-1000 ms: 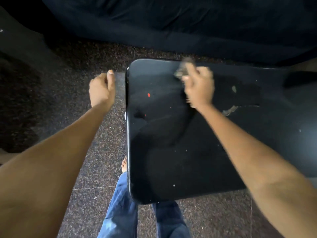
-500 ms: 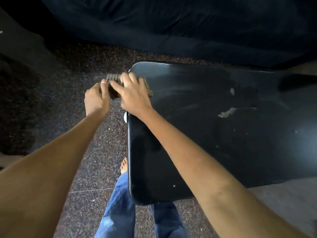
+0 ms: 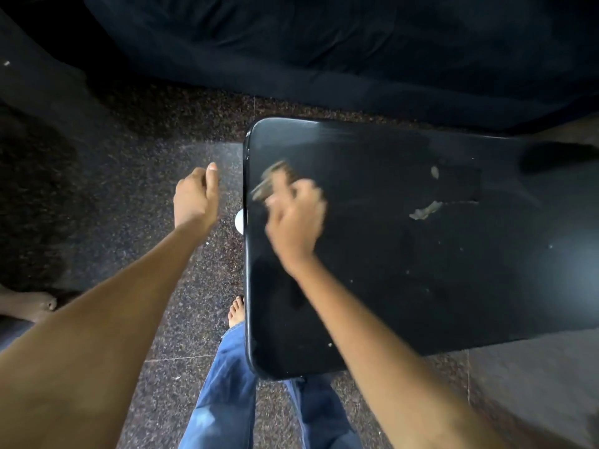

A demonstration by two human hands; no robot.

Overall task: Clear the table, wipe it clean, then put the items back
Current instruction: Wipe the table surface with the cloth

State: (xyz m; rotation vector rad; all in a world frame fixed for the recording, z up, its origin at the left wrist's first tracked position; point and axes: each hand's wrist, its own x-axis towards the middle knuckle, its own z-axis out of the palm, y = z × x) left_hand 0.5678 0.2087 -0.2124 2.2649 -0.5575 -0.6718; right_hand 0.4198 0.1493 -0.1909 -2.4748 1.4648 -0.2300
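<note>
A glossy black table (image 3: 421, 280) fills the right half of the view. My right hand (image 3: 296, 218) is blurred with motion over its near-left part and grips a small brownish cloth (image 3: 275, 179), which sticks out past the fingers. My left hand (image 3: 196, 197) hovers over the floor just left of the table's edge, fingers curled into a loose fist with the thumb up and nothing seen in it. Pale scraps of residue (image 3: 426, 210) and a small spot (image 3: 434, 171) lie on the tabletop further right, along with scattered specks.
Speckled dark stone floor (image 3: 155, 196) lies to the left. A dark draped fabric (image 3: 324, 50) runs along the back. My jeans-clad legs (image 3: 227, 393) and bare foot (image 3: 236, 314) stand at the table's near-left corner. Another person's foot (image 3: 32, 306) shows at far left. A white round thing (image 3: 240, 222) peeks from under the edge.
My right hand swept the cloth from the table's far middle to its left edge beside my left hand, then back onto the tabletop. A red speck on the table is gone.
</note>
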